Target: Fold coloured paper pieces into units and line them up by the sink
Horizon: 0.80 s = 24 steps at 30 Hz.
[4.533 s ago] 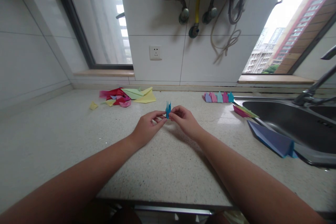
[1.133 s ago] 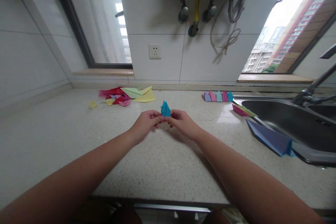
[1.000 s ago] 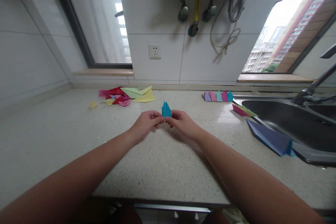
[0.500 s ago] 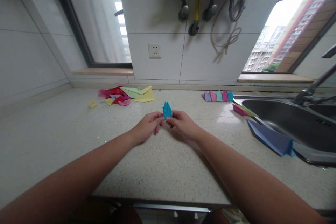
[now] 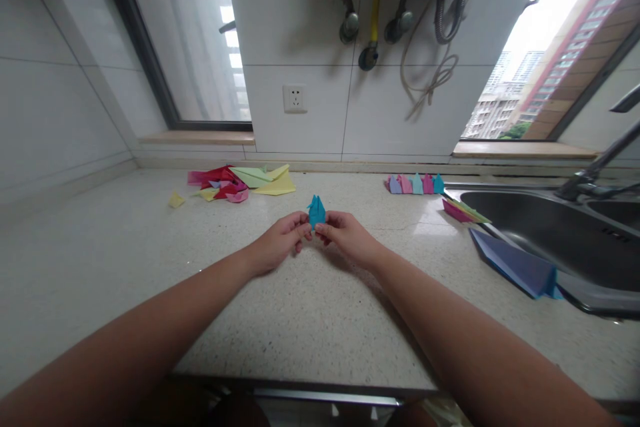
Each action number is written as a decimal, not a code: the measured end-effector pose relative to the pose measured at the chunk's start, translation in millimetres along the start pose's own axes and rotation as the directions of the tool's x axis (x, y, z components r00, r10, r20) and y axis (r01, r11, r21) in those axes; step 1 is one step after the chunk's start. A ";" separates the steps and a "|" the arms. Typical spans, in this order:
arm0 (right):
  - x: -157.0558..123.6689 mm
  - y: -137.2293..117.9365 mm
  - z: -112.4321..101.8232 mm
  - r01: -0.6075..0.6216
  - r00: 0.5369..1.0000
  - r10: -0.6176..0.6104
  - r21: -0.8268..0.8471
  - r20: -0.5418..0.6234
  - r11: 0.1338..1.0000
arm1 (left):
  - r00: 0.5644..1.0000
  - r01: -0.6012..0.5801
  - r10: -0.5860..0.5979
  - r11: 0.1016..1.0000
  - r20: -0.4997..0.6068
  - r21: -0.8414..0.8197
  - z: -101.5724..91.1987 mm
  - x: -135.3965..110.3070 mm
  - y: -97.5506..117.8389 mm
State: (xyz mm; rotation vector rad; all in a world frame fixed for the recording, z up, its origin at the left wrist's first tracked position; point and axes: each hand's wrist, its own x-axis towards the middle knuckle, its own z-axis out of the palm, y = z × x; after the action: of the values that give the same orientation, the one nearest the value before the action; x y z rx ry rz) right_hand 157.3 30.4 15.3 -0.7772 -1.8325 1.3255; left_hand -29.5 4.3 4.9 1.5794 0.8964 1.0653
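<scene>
A small folded piece of blue origami paper stands upright between my two hands, its pointed tips up, just above the middle of the counter. My left hand pinches its left lower edge between thumb and fingers. On the other side, my right hand grips the right lower edge, thumb in front. The fingertips behind the paper are partly hidden.
Colourful folded papers lie in a pile at the back left, a small yellow piece beside them. A row of little folded figures stands back right. A blue paper plane rests by the steel sink.
The blue origami has shifted very slightly left and stays in both hands. Otherwise the hands and the papers on the counter look the same.
</scene>
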 end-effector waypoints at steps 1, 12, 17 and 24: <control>0.6 0.4 -0.7 0.000 1.000 0.000 0.004 -0.018 1.000 | 1.000 0.005 -0.005 1.000 -0.016 0.009 0.0 0.6 -0.3; 1.0 3.4 -5.3 -0.030 0.993 0.022 -0.067 -0.115 0.997 | 0.996 0.004 -0.006 1.000 -0.092 -0.015 1.5 2.0 -3.8; 1.3 3.5 -4.9 -0.026 0.994 0.014 -0.108 -0.111 0.994 | 0.998 0.001 0.000 1.000 -0.068 0.013 2.3 -0.2 0.7; 0.1 -0.9 -3.0 -0.035 0.994 0.027 -0.074 -0.110 0.997 | 0.993 0.003 0.004 0.999 -0.115 0.054 0.0 -0.6 1.0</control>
State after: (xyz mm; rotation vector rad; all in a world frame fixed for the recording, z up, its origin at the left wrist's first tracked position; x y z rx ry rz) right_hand 159.7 31.7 16.7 -0.9040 -1.7993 1.2138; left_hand -29.7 3.5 5.8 1.5751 1.0096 1.1502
